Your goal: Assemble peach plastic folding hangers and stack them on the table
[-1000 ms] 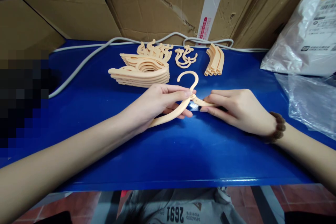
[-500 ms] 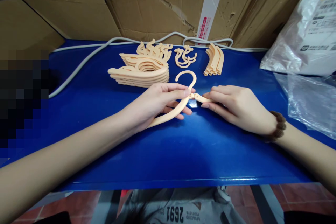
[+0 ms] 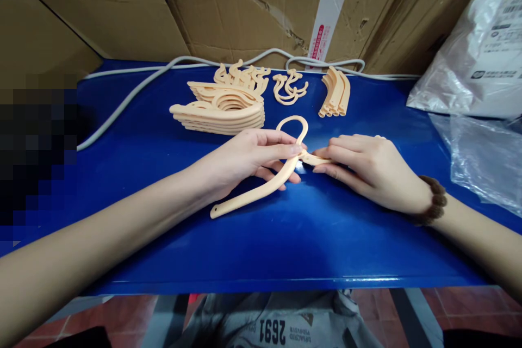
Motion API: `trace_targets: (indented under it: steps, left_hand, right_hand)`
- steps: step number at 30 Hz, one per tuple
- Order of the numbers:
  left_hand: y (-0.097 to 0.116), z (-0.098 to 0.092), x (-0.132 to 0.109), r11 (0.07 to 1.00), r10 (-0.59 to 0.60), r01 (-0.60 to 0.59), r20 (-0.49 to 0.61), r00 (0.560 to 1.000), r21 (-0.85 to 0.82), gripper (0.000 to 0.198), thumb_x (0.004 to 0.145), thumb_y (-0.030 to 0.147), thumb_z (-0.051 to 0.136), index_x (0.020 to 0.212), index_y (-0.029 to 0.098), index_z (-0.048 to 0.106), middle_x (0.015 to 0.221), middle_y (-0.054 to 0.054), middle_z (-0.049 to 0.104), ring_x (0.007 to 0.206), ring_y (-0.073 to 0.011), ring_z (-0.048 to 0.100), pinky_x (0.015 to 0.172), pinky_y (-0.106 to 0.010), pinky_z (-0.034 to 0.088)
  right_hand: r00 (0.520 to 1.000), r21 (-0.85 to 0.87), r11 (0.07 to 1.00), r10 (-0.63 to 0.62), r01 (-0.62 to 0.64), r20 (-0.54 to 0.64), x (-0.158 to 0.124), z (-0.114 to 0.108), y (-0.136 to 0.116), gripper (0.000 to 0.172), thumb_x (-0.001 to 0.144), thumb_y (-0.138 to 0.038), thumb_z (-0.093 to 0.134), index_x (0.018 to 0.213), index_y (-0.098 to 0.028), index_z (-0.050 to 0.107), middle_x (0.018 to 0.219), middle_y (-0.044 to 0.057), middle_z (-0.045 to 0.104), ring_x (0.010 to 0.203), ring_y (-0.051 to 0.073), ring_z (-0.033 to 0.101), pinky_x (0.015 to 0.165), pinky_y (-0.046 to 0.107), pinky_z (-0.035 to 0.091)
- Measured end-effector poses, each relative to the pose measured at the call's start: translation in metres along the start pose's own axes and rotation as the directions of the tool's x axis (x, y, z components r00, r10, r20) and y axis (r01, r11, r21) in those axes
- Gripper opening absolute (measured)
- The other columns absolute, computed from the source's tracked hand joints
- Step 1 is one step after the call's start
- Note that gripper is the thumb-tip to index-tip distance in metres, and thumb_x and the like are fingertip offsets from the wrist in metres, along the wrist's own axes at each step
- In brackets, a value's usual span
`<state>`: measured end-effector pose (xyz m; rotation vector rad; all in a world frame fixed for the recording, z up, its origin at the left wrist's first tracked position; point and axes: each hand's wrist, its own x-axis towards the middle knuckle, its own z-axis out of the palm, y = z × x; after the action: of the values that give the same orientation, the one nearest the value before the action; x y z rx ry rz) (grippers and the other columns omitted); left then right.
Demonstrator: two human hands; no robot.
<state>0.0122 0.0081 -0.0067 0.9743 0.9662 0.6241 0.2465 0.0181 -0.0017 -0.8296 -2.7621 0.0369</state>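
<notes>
Pinching cream hooked plastic hanger (image 3: 279, 178) in left fingers (image 3: 281, 151), cream curved plastic bar (image 3: 316, 160) in right fingers (image 3: 338, 148).
Pointing hook-first away, slanting lengthwise near-left; cannot see inside white plastic bag (image 3: 465, 60).

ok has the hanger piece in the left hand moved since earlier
Yes: the hanger piece in the left hand has swung its free end toward the front edge of the blue table.

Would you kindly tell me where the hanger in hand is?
In the head view, the hanger is near the centre, held by the left hand and right hand, with small curved parts beyond it.
</notes>
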Motion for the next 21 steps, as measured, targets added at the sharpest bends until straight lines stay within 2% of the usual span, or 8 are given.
trace_targets:
  steps: [4, 8, 13, 17, 21]
  left_hand:
    - [-0.0005, -0.0003, 0.0003, 0.998, 0.025, -0.025, -0.006, 1.000, 0.050, 0.009, 0.088, 0.025, 0.070, 0.093, 0.017, 0.070, 0.069, -0.001, 0.069, 0.062, -0.0111, 0.068, 0.052, -0.016, 0.053]
    - [-0.0014, -0.0024, 0.0005, 0.997, 0.046, -0.046, 0.012, 0.999, 0.063, 0.010, 0.087, 0.025, 0.071, 0.092, 0.017, 0.070, 0.070, -0.001, 0.069, 0.061, -0.0099, 0.067, 0.052, -0.014, 0.050]
    - [-0.0017, -0.0024, 0.0004, 0.996, 0.055, -0.056, 0.026, 0.998, 0.065, 0.008, 0.090, 0.024, 0.068, 0.092, 0.017, 0.069, 0.068, 0.000, 0.070, 0.057, -0.0068, 0.065, 0.051, -0.011, 0.049]
    - [-0.0003, -0.0003, 0.0000, 0.995, 0.063, -0.063, 0.010, 0.998, 0.077, 0.006, 0.090, 0.022, 0.067, 0.090, 0.016, 0.068, 0.067, 0.000, 0.070, 0.052, -0.0055, 0.062, 0.048, -0.010, 0.047]
    - [0.0011, 0.0016, 0.0000, 0.991, 0.065, -0.062, -0.026, 0.998, 0.117, 0.005, 0.089, 0.020, 0.067, 0.088, 0.016, 0.068, 0.068, 0.000, 0.071, 0.053, -0.0075, 0.063, 0.049, -0.013, 0.048]
  right_hand:
    - [1.000, -0.018, 1.000, -0.013, 0.013, 0.007, -0.0001, 0.0004, -0.0004, 0.038, 0.105, -0.040, 0.039, 0.106, -0.016, 0.069, 0.084, 0.006, 0.068, 0.071, 0.014, 0.058, 0.063, 0.026, 0.038]
    - [1.000, -0.038, 0.999, -0.029, 0.029, 0.007, -0.0004, 0.0011, 0.0000, 0.041, 0.105, -0.040, 0.037, 0.111, -0.016, 0.070, 0.084, 0.006, 0.068, 0.070, 0.014, 0.057, 0.063, 0.027, 0.038]
    - [0.998, -0.044, 0.998, -0.054, 0.053, -0.013, -0.0010, 0.0015, 0.0004, 0.041, 0.105, -0.039, 0.038, 0.109, -0.015, 0.071, 0.081, 0.006, 0.067, 0.069, 0.014, 0.056, 0.062, 0.026, 0.037]
    - [0.999, -0.047, 0.998, -0.044, 0.044, -0.007, -0.0008, 0.0014, 0.0005, 0.042, 0.105, -0.040, 0.037, 0.108, -0.016, 0.071, 0.082, 0.006, 0.067, 0.069, 0.013, 0.057, 0.062, 0.026, 0.037]
    - [0.999, -0.043, 0.998, -0.039, 0.039, 0.002, -0.0003, 0.0015, 0.0000, 0.043, 0.105, -0.041, 0.036, 0.107, -0.016, 0.071, 0.081, 0.006, 0.067, 0.067, 0.013, 0.056, 0.061, 0.026, 0.036]
